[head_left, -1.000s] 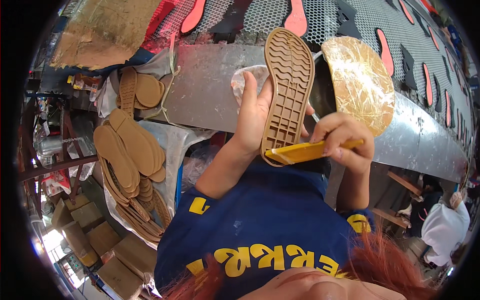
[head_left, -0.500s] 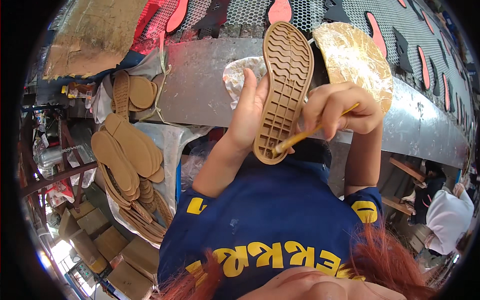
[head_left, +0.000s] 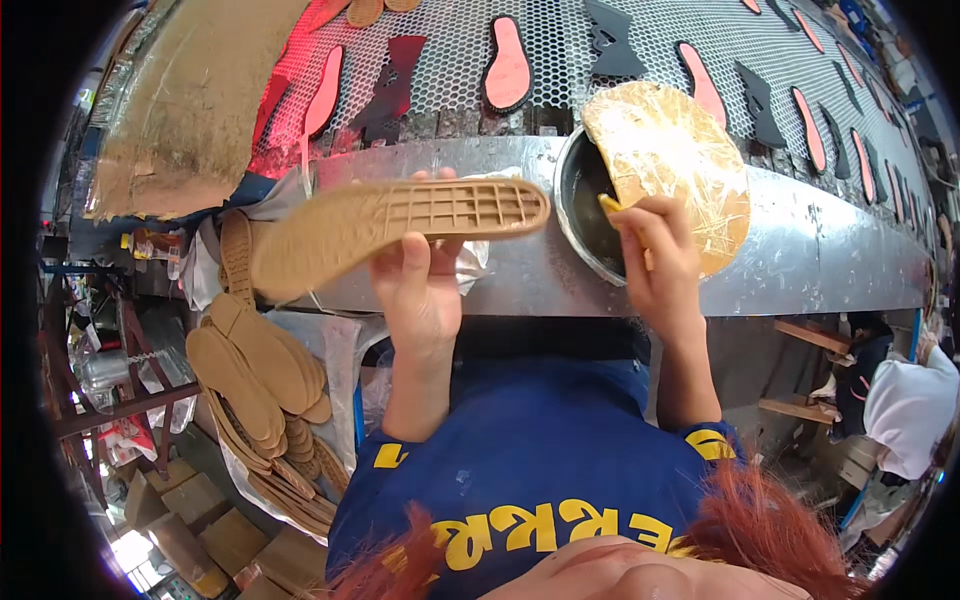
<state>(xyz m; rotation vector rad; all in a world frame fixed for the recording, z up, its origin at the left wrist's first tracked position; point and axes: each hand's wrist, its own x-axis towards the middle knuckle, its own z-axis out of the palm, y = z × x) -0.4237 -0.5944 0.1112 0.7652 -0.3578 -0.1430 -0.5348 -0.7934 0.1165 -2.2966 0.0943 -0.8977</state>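
Note:
A tan rubber shoe sole (head_left: pixel 465 208) lies across my left hand (head_left: pixel 415 300), thumb in front and fingers behind. It points sideways above the metal bench edge, its gridded end toward the right. My right hand (head_left: pixel 662 255) is pinched on a thin brush (head_left: pixel 609 204), over the round pot (head_left: pixel 563 205). Only the yellow end of the brush's handle shows; its bristles are hidden. Dark liquid appears to be in the pot. A round, tape-covered board (head_left: pixel 690 170) covers the pot's right part.
Stacked tan soles (head_left: pixel 265 370) rest on plastic sheeting at my left. A mesh conveyor (head_left: pixel 560 90) beyond the bench carries pink insoles (head_left: pixel 508 65) and black cut pieces (head_left: pixel 765 105). Cardboard boxes (head_left: pixel 230 540) stand lower left. Another person (head_left: pixel 905 410) is at the far right.
The sole has swung from upright to sideways and moved left with my left hand. My right hand has taken the brush off the sole and over to the pot.

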